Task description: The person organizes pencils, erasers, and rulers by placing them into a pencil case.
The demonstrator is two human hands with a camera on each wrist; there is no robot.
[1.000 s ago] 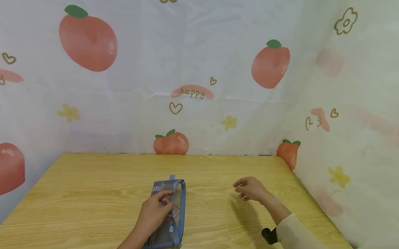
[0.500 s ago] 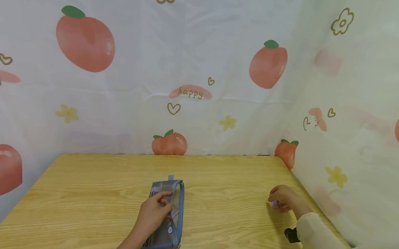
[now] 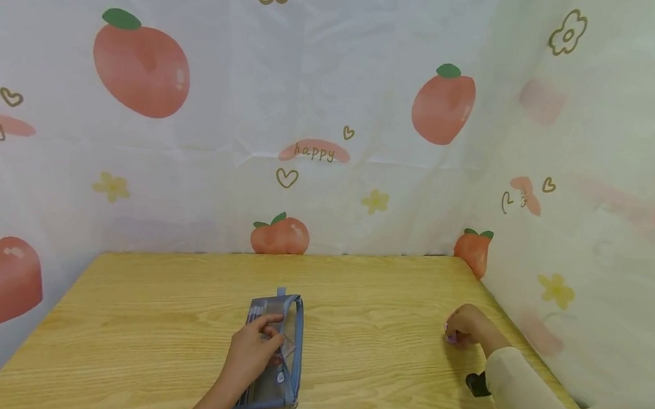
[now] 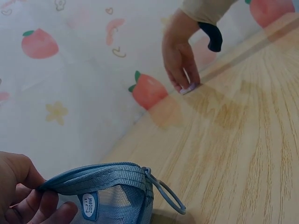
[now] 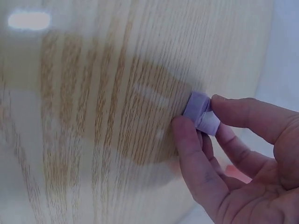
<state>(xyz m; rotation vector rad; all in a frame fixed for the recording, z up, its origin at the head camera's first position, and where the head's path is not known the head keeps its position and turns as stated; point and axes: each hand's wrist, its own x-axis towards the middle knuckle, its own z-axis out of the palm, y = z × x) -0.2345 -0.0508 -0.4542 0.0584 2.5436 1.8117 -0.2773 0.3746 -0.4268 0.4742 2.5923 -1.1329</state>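
A blue mesh zip pencil case [image 3: 270, 391] lies lengthwise on the table with its zipped side gaping. My left hand [image 3: 252, 352] pinches the edge of its opening between thumb and fingers, as the left wrist view shows close up. Inside, some slim items and a small card-like piece show through the mesh. Far to the right, my right hand [image 3: 469, 324] holds a small purple and white block, like an eraser [image 5: 196, 107], between thumb and fingertips, low over the tabletop. Part of the eraser is hidden behind the fingers.
The wooden table [image 3: 373, 351] meets a peach-printed cloth wall [image 3: 200, 193] at the back and another [image 3: 605, 307] close beside the right arm. A black strap end [image 3: 477, 384] hangs at the right sleeve. A ring pull [image 4: 168, 195] dangles from the case's zip.
My right hand has moved right and come down at the table's right side, where it has taken hold of the purple eraser. The left hand and pencil case have stayed put.
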